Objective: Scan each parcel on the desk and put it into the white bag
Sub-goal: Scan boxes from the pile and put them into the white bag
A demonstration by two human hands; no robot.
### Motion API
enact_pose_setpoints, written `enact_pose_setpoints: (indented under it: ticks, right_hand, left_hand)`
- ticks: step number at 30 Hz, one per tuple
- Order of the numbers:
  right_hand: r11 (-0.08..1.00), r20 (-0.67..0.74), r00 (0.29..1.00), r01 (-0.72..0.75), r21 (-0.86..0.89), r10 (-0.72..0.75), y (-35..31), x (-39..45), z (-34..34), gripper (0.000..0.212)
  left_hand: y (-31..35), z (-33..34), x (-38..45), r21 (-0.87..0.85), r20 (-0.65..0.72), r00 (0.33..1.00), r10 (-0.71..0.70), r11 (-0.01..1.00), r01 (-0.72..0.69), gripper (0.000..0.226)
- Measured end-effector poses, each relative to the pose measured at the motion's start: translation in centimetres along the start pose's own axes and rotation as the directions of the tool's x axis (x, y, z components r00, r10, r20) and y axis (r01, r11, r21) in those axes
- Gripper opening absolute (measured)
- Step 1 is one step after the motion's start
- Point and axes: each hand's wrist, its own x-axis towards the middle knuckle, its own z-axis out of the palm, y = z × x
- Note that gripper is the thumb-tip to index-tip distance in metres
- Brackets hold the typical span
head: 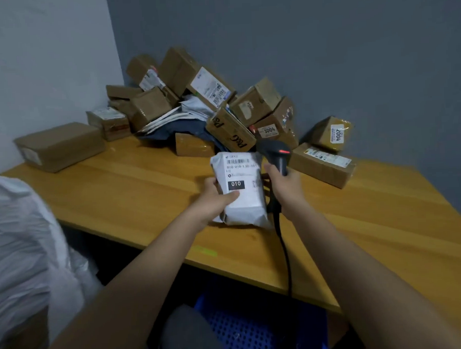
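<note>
Desk (134,190): parcel (242,192) between hands.

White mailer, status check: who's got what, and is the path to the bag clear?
Left hand grips white mailer, label up. Right hand grips scanner, red light on. White bag far left; bare desk between.

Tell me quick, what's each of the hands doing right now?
Left hand: gripping the white parcel, thumb on its label.
Right hand: gripping the black scanner by its handle.
</note>
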Motion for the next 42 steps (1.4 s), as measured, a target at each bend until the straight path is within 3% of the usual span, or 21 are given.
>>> enact_pose_setpoints:
  ticks: [4,8,11,18,31,36,42]
  right_hand:
    - [0.998,0.094,0.995,0.035,0.059,-0.04,-1.6,-1.7,-0.7,0.015]
    - [0.996,0.231,0.969,0.088,-0.004,-0.085,-2.7,-3.7,-2.0,0.021]
    - [0.99,0.324,0.938,0.137,-0.015,-0.125,-3.0,-5.2,-1.8,0.021]
    - [0.974,0.384,0.91,0.208,-0.095,-0.157,-2.5,-6.5,-1.1,0.02]
    - [0.981,0.351,0.926,0.178,-0.073,-0.141,-2.3,-6.2,-1.8,0.025]
    - [0.984,0.332,0.93,0.174,-0.024,-0.156,-3.3,-6.1,-1.5,0.019]
    - [0.956,0.319,0.912,0.289,-0.055,-0.257,-6.5,-6.2,1.9,0.019]
  left_hand:
    - [0.5,-2.3,-0.7,-0.114,-0.117,0.99,0.077,0.989,-0.09,0.084]
    - [0.6,-4.1,-0.4,-0.138,-0.233,0.966,0.117,0.979,-0.152,0.095]
    - [0.4,-4.1,-0.3,-0.091,-0.236,0.964,0.125,0.985,-0.15,0.1]
    - [0.3,-3.4,-0.1,-0.076,-0.231,0.957,0.174,0.978,-0.196,0.096]
    - [0.7,-2.9,0.0,-0.103,-0.213,0.964,0.158,0.978,-0.183,0.094]
    - [1.4,-4.2,-1.3,-0.074,-0.258,0.948,0.185,0.975,-0.21,0.089]
    - [3.8,-8.8,-4.9,0.045,-0.369,0.893,0.256,0.965,-0.258,0.083]
